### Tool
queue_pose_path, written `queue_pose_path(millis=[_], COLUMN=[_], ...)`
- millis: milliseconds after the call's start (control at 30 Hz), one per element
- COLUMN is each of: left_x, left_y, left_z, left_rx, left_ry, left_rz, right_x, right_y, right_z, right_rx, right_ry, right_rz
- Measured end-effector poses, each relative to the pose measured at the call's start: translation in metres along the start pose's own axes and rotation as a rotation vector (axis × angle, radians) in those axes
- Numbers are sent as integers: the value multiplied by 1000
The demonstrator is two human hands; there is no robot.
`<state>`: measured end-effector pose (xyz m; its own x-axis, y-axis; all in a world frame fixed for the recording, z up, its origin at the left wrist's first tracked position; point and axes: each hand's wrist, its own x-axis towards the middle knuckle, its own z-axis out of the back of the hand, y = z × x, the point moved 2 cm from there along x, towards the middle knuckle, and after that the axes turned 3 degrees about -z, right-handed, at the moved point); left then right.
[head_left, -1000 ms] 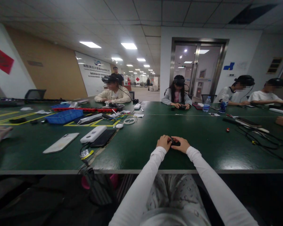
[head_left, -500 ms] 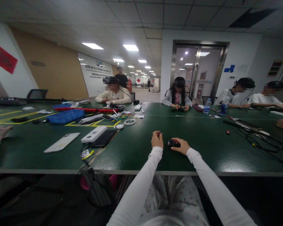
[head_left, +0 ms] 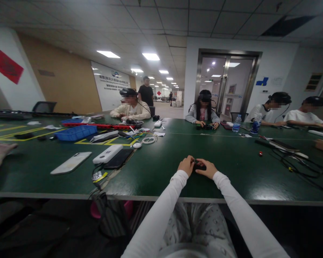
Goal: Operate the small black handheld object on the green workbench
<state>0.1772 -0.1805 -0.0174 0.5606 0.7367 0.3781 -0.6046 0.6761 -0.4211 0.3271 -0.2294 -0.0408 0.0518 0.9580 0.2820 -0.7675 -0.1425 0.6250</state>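
My left hand (head_left: 186, 165) is closed, its fingertips pinched on a small dark piece mostly covered by the fingers. Right beside it, my right hand (head_left: 208, 169) curls around a small black object (head_left: 200, 167) low over the green table. The fingertips of both hands meet at the top of this object. Its exact kind cannot be made out, because the fingers hide much of it.
Left of my hands lie a white phone (head_left: 71, 163), a white power bank (head_left: 108, 154), a black phone (head_left: 119, 158) and a blue tray (head_left: 75, 133). Black cables (head_left: 304, 165) and a small red item (head_left: 260, 153) lie to the right. Several people sit around the table.
My left hand has moved right and slightly down, bringing its small piece to the black object. My right hand stays nearly in place. A standing person in the background has shifted right.
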Motion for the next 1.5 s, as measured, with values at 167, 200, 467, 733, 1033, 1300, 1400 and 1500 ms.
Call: queue_pose_path(millis=[167,200,467,733,1033,1300,1400,1500], left_x=[3,3,-17,-49,-51,-51,-51,-50], left_y=[31,41,145,195,195,190,190,192], left_z=[17,24,104,156,156,158,157,156], left_rx=[83,102,208,250,350,415,428,445], left_ry=[-33,-46,-228,-403,-383,-373,-344,-318], left_rz=[111,142,514,721,692,715,707,699], right_x=[0,0,0,-1,1,1,1,0], right_y=[-2,-3,-3,-4,-9,-9,-8,-7], right_z=[-1,-1,-1,-1,-4,-4,-4,-3], right_rx=[30,32,33,26,26,19,23,24], right_ry=[7,11,41,45,37,30,39,38], right_rz=[12,12,-9,-2,7,5,5,4])
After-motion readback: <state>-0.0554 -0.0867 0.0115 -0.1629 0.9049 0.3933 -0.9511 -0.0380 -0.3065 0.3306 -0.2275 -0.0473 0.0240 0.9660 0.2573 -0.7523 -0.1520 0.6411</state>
